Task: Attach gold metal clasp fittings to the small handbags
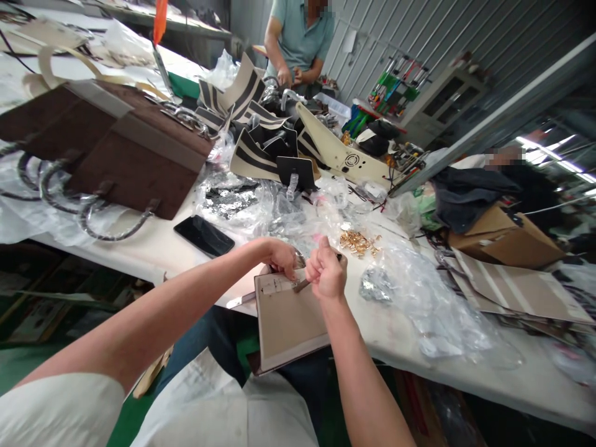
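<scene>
A beige bag panel (291,323) with a dark edge lies tilted over the table's front edge, above my lap. My left hand (282,257) is closed at its upper edge, fingertips pressed on the panel; part of a dark, curved handle shows behind them. In a fist, my right hand (326,271) grips a slim tool (302,284). Its narrow end meets the panel beside my left fingertips; its exact kind is mostly hidden. A flat, silver-coloured strip (239,301) sticks out left of the panel.
Dark brown bag pieces (139,155) with ring handles lie left, near a black phone (203,236). Small gold-coloured parts (357,242) and clear plastic bags (433,304) are to the right. Striped panels (254,155) are piled behind; a person (300,43) stands across the table.
</scene>
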Tool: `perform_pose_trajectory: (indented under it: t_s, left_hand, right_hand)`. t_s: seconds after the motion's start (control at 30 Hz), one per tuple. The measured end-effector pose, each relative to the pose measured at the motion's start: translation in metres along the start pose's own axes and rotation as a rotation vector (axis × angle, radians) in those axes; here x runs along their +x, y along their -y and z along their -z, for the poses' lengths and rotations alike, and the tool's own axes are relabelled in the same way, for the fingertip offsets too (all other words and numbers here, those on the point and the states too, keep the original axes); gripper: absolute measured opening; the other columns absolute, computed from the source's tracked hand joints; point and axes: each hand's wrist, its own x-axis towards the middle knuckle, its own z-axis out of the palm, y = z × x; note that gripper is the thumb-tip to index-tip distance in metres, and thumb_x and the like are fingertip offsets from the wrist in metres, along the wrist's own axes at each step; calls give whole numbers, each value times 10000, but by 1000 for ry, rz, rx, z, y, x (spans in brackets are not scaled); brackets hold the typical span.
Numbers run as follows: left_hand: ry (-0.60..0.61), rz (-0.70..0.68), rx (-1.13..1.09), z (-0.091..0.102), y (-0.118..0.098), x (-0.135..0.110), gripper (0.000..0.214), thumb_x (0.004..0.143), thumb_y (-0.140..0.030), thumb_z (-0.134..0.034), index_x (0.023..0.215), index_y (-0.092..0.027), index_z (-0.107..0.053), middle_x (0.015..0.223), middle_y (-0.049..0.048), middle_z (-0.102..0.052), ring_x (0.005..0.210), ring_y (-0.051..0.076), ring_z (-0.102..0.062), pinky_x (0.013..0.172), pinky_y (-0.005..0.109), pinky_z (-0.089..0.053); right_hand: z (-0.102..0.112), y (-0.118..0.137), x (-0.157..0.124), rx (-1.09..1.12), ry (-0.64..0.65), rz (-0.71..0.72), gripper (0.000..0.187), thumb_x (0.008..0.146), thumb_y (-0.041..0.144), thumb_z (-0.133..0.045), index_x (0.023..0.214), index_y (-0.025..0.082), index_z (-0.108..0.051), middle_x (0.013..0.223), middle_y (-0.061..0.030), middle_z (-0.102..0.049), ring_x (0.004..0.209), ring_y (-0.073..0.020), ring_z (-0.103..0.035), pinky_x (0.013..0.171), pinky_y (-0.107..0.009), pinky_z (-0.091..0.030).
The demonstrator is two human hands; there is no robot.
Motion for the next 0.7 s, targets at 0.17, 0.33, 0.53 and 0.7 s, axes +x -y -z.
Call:
perform_pose_trajectory:
  t_s: [0.17, 0.33, 0.53, 0.7]
  left_hand:
    - [-41, -74, -66, -4, 4, -2, 312, 589, -129, -943, 672, -176, -646, 640, -17, -642, 619, 164, -591, 570, 255, -473]
    - [-33, -106, -77, -3, 3, -8, 329, 568, -179, -964, 707, -176, -666, 696, -7, -694, 676, 168, -623, 630, 259, -510]
    - [54, -41, -31, 5, 1, 0, 495, 523, -260, -1028, 559, -187, -540, 508, -38, -468, 502, 112, -379, 469, 243, -266]
    - [54, -36, -43, 4, 2, 2, 521, 545, -250, -1027, 560, -193, -509, 513, -44, -441, 510, 108, -368, 463, 233, -256]
  right_hand:
    - [-26, -15, 38, -153, -154, -212, 802, 786, 705, -953, 606, 279, -298, 472, 120, -246, 369, -52, -207, 319, -212, -116]
    - [-30, -11, 43, -177, -146, -254, 805, 756, 708, -971, 624, 284, -299, 466, 120, -265, 381, -54, -209, 320, -212, -112]
    - [-6, 6, -4, -28, -61, 96, 810, 887, 733, -879, 552, 248, -323, 501, 90, -254, 390, -59, -220, 361, -250, -157]
    - [-9, -3, -18, -57, -35, 214, 792, 964, 706, -838, 542, 241, -355, 511, 77, -261, 397, -70, -244, 394, -279, -191]
